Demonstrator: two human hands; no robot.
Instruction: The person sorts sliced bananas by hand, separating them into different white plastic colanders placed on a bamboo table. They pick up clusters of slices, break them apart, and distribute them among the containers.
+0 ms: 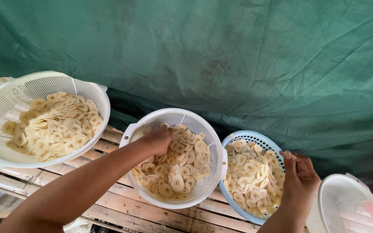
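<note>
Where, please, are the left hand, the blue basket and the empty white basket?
left hand (157, 140), head view, on its back.
blue basket (255, 137), head view, on its far rim.
empty white basket (350, 207), head view, on its mesh wall.

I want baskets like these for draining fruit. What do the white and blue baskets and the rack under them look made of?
The white baskets and the blue basket look like moulded plastic with a matte finish: thin perforated walls, smooth rims. The rack seems to be bare, unpainted wood: pale weathered slats with visible grain.

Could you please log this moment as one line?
left hand: in middle white basket of banana slices | right hand: on blue basket rim
</note>
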